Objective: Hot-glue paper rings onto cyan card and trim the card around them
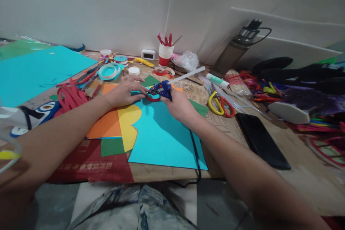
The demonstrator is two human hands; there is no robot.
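My right hand [179, 105] is wrapped round a blue glue gun [162, 89], which has a clear glue stick [188, 74] in its back. The gun's tip points left, over a small red ring [153, 98] on the turquoise paper [164, 133]. My left hand [127, 91] lies at the ring's left side, fingers apart and reaching toward it; whether the fingertips touch the ring is unclear. Yellow paper [128, 125], with a wavy cut edge, and orange paper [107, 125] lie under and beside the turquoise sheet.
Scissors [215, 105] and a black phone [262, 140] lie right of the papers. A bottle [233, 50] and a paper cup [165, 53] stand at the back. Pink strips [71, 95] lie left. The gun's black cord [196, 151] crosses the paper's right side.
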